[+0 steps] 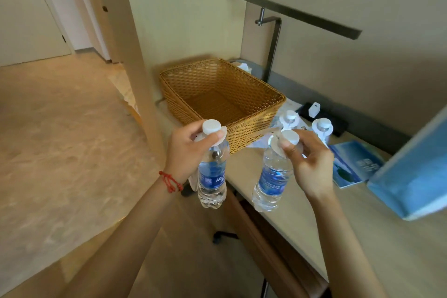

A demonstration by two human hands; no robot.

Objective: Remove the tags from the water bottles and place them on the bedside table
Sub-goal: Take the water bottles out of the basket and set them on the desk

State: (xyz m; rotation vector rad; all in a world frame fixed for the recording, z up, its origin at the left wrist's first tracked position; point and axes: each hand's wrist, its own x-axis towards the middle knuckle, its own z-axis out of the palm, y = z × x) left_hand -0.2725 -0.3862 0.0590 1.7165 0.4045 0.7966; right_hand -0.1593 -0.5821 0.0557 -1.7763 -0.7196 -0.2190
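Hands both up w/ bottles: left hand point(187, 152) grips neck of clear ribbed plastic water bottle w/ blue label point(212, 172), round white paper tag point(221, 136) under white cap. Right hand point(312, 164) pinches neck of second clear blue-labelled bottle point(272, 176), its tag point(277, 147) at thumb. Behind: woven tan wicker basket point(254, 104), two more capped bottles point(290, 120) on pale smooth desk point(362, 237).

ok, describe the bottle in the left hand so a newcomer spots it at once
Start at the woven basket on the desk. Just in front of its near corner, the left hand grips a water bottle by the neck. Unlike the other held bottle, its blue label shows big white letters.
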